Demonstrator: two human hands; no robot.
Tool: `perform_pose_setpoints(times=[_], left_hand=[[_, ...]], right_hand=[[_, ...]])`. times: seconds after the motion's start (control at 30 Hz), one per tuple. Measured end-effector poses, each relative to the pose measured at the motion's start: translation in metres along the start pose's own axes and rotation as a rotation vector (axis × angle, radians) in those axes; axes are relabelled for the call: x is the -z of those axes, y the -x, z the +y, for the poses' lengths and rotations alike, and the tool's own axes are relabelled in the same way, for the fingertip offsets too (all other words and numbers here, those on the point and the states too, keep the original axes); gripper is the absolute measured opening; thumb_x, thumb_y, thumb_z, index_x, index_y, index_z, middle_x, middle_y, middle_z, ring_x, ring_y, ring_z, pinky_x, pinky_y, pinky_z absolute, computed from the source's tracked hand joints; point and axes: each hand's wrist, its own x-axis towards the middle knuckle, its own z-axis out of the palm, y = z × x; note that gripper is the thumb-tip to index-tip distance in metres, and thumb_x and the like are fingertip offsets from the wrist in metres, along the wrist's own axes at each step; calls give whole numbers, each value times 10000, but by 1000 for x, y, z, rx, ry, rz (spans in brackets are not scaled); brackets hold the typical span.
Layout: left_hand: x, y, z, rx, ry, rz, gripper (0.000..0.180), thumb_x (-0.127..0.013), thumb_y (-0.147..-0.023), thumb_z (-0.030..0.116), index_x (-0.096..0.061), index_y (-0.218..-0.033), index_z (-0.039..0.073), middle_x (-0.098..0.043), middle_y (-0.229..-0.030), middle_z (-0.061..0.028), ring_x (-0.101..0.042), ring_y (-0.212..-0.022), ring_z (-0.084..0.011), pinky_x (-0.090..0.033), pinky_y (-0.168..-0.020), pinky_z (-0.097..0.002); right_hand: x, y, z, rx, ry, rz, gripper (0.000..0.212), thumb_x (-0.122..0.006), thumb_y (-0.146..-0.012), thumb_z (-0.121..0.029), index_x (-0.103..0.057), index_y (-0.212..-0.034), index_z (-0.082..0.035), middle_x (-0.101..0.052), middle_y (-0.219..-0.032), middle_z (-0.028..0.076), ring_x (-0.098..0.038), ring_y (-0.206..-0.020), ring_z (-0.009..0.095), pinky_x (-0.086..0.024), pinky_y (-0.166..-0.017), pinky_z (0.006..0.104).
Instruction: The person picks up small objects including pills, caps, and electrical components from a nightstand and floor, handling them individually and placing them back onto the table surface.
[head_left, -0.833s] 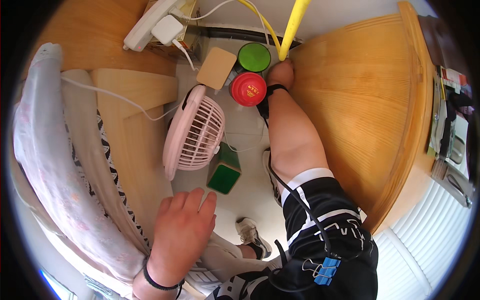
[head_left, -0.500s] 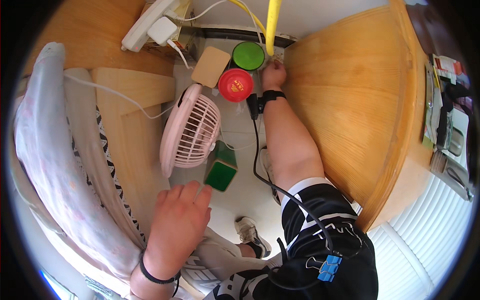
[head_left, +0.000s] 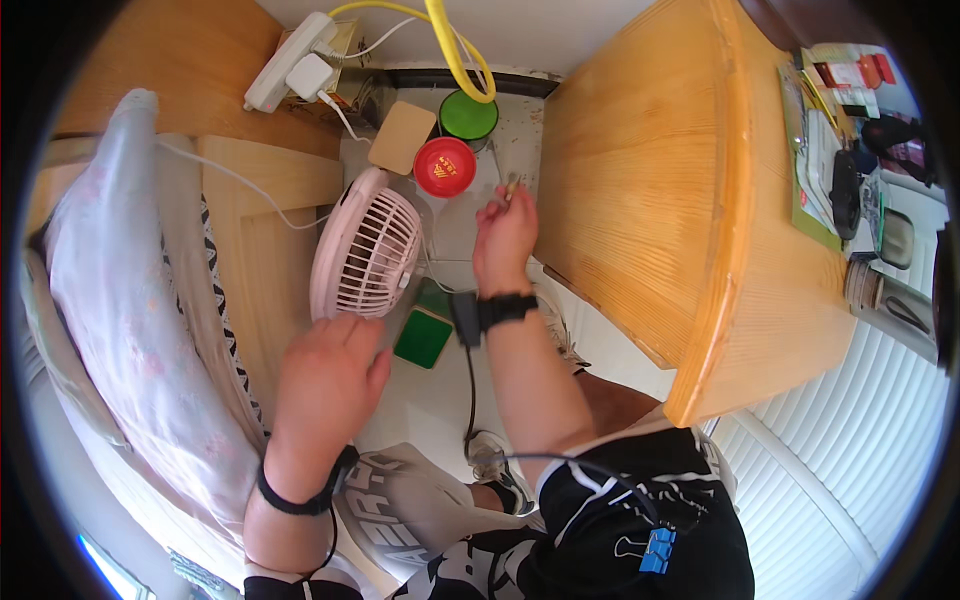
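My right hand (head_left: 507, 235) is raised over the floor just right of the red-lidded container (head_left: 445, 167). Its fingers pinch a small, pale brownish bit (head_left: 513, 186), too blurred to name. My left hand (head_left: 332, 372) reaches forward with fingers stretched out and nothing seen in it. Its fingertips overlap the lower end of the pink fan (head_left: 370, 250); whether they touch it I cannot tell. The fan has a slatted grille and stands on the floor. Behind the red lid are a green-lidded container (head_left: 468, 116) and a tan-lidded box (head_left: 402, 138).
A green box (head_left: 423, 338) stands beside the fan. At right rises a wooden cabinet (head_left: 640, 200); at left, a covered bed edge (head_left: 150, 300). A white power strip (head_left: 287, 62) with a plugged adapter sits at the back. A yellow cable (head_left: 440, 40) hangs in a loop.
My right hand has come back from the far corner beside the cabinet toward me, with a small bit now visible in its fingers. My left hand has moved forward to the fan's lower end.
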Motion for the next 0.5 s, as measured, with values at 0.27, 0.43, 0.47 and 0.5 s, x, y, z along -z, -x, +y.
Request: perform_pose_setpoints(times=[0.27, 0.43, 0.47, 0.5], left_hand=[[-57, -40, 16, 447, 879, 224, 313, -730, -945, 181, -667, -1191, -1, -714, -1048, -86, -686, -868, -182, -545, -735, -303], [-67, -58, 14, 376, 1224, 62, 255, -645, -1023, 159, -648, -1223, 1, -691, -1034, -18, -643, -890, -82, -509, -734, -219], [-73, -60, 11, 355, 1244, 79, 239, -640, -1024, 148, -654, -1218, 8, -697, -995, -15, -638, -881, -80, -506, -742, -220], [-73, -59, 9, 361, 1239, 77, 239, -640, -1024, 148, -654, -1218, 8, -697, -995, -15, -638, -881, -80, -506, -742, -220]], right_hand=[[9, 159, -18, -284, -107, -256, 218, -531, -1085, -191, -517, -1254, -54, -656, -1122, 81, -634, -882, 141, -533, -757, 304], [8, 155, -36, -249, -62, -391, 234, -522, -1088, -146, -513, -1284, -17, -668, -1152, 104, -666, -983, 165, -563, -842, 319], [10, 152, -38, -228, -11, -435, 232, -525, -1087, -143, -519, -1279, -12, -673, -1137, 106, -674, -970, 169, -570, -839, 323], [9, 152, -36, -215, 31, -480, 231, -528, -1086, -141, -525, -1274, -7, -678, -1122, 108, -682, -957, 172, -577, -835, 326]])
